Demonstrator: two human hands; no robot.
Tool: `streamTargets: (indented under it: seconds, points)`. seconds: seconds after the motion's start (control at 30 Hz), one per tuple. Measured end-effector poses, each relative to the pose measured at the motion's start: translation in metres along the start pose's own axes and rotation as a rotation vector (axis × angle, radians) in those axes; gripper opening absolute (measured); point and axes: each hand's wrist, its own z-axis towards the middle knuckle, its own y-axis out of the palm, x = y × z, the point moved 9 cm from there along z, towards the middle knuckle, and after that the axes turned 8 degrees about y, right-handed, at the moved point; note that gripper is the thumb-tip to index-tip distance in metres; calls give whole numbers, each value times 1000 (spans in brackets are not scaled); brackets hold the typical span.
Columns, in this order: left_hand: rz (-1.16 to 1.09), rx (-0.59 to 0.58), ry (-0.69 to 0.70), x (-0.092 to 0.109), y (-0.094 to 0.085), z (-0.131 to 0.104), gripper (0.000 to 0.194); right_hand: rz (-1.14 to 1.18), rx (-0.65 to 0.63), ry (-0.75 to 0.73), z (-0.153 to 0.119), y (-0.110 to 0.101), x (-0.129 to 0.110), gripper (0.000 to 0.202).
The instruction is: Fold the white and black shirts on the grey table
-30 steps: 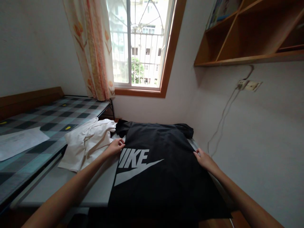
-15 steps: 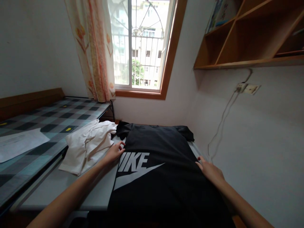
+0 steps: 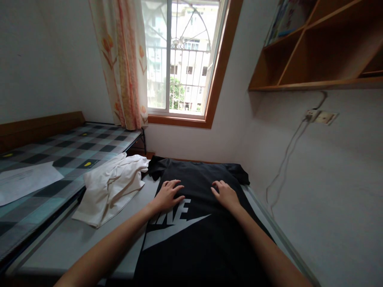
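Note:
A black T-shirt (image 3: 197,175) with large pale lettering and a swoosh lies spread out flat, its short sleeves toward the window wall. Over its left part, at the upper edge of the lettering, is my left hand (image 3: 169,194), fingers apart and holding nothing. My right hand (image 3: 226,194) is over the upper right part of the shirt, its fingers spread and curved, also with nothing in it. Whether the fingertips touch the cloth is hard to tell. Left of the shirt a crumpled white garment (image 3: 112,187) lies on the pale table (image 3: 62,243).
At the left stands a bed with a checked cover (image 3: 101,137), a sheet of paper (image 3: 28,179) on it. A curtain (image 3: 128,67) hangs beside the window. On the right wall are a wooden shelf (image 3: 317,84) and a socket (image 3: 324,117) with a hanging cable (image 3: 289,153).
Both hands have moved inward from the shirt's side edges to above its chest, closer together. The shirt's right edge has shifted inward, showing more of the table's right edge. The view has shifted slightly.

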Motion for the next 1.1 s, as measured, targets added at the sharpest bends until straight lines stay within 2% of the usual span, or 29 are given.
streamTargets:
  seconds: [0.07, 0.13, 0.27, 0.4, 0.7, 1.1]
  points:
    - [4, -22, 57, 12, 8, -1, 43, 44, -32, -25, 17, 14, -22, 33]
    - [13, -25, 70, 16, 11, -6, 44, 83, -24, -34, 30, 28, -33, 37]
    - [-5, -30, 13, 11, 11, -15, 41, 158, 23, -18, 40, 56, -26, 40]
    - [-36, -56, -31, 8, 12, -16, 40, 191, -16, -45, 36, 75, -18, 42]
    - [-45, -90, -46, 7, 15, -14, 40, 194, -53, -68, 34, 77, -19, 45]
    - [-48, -77, -38, 7, 14, -13, 40, 220, -68, -71, 33, 79, -15, 45]
